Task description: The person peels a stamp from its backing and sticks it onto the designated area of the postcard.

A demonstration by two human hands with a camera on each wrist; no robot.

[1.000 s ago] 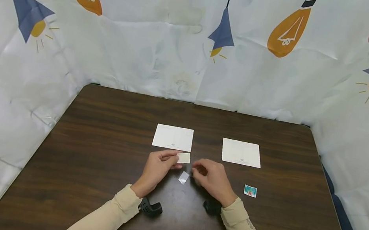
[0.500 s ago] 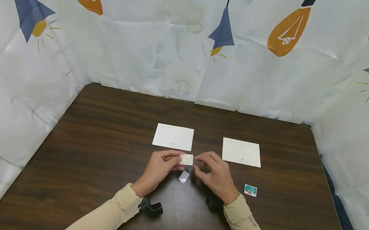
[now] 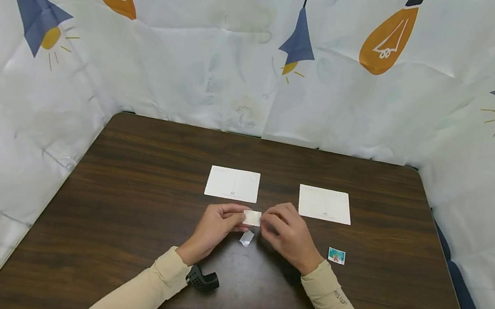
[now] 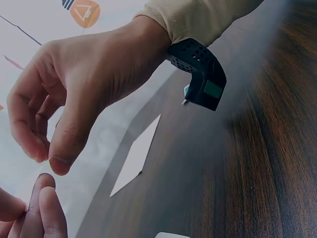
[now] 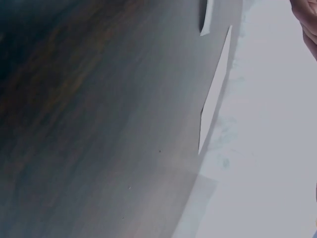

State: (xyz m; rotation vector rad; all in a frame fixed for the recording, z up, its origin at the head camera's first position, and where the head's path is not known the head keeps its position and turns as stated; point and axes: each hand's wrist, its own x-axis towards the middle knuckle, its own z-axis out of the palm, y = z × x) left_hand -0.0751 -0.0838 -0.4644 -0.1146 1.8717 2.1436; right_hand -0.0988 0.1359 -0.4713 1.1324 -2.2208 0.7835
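In the head view my left hand [image 3: 212,228] holds a small pale paper rectangle [image 3: 252,218] between thumb and fingers, its blank side showing. My right hand [image 3: 289,237] meets the rectangle's right edge, thumb and index finger pinched together there. The left wrist view shows the right hand [image 4: 94,74] close up, with a thin pale edge at its fingertips and the left fingers [image 4: 37,213] just below. Under the hands lies a small shiny whitish scrap [image 3: 246,238]. A colourful stamp-like piece [image 3: 336,256] is on the table right of my right hand.
Two white cards with a centre line, a left card [image 3: 232,184] and a right card [image 3: 325,204], lie flat beyond the hands. The dark wooden table [image 3: 155,162] is backed by a printed white curtain [image 3: 168,73]. A black wrist device [image 3: 203,279] sits on the left wrist.
My left hand has shifted slightly right with the paper rectangle. The right hand opened its fingers, rose toward the rectangle, then closed them at its right edge.
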